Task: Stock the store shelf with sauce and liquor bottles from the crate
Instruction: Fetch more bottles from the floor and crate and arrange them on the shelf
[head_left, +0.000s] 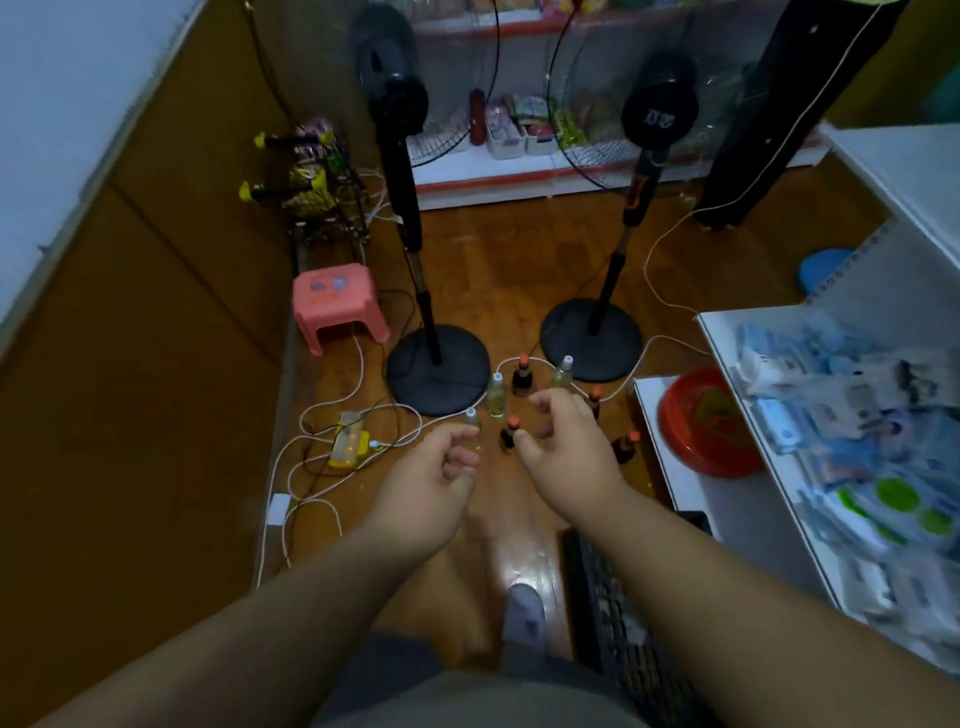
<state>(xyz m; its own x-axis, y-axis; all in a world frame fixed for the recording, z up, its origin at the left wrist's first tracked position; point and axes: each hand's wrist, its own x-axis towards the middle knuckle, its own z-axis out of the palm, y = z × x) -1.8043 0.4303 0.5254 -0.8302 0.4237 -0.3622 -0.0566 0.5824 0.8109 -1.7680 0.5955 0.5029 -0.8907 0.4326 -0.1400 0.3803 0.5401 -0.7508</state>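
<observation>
Packets on the white shelf (727, 332) smeared by blur beyond reading, black crate (613, 597) half hidden under the right forearm, pale bottle (472, 423) partly behind left hand (431, 483) fingertips, dark bottle (595, 400) tucked behind right hand (566, 447), labels too small

My head view is dim and warm-tinted, with one bright glare patch on the glossy floor (524, 566) just below and between my left hand (426, 486) and right hand (563, 447). Both hands look soft with motion blur, and the packets on the white shelf (727, 499) to the right of my right hand smear heavily. Beyond my hands the standing fans (405, 208) lean outward and the wall left of my left hand bows from wide-angle distortion.
</observation>
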